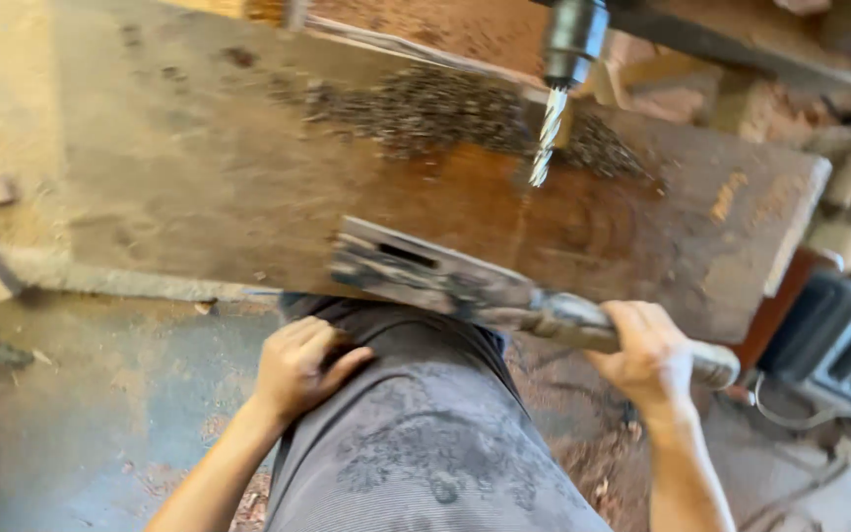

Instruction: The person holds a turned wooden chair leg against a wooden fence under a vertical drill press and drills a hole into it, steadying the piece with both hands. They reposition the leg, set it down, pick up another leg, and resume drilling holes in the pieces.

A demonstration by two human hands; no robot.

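Rusty worktop (248,197) carries a grey blade (425,271). Right hand (652,360) grips its handle (711,363); left hand (297,369) rests curled on the thigh (425,433). Drill bit (547,138) hangs above.

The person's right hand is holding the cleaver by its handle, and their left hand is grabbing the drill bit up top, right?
Not quite. The left hand rests on the person's trouser leg, far from the drill bit. The right hand does grip the cleaver by its handle, as the head view shows.

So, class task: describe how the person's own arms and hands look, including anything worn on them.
Both forearms are bare: no sleeves reach them. The left hand and right hand wear no gloves, rings, watch or bands that show. No markings are visible; the picture is slightly blurred.
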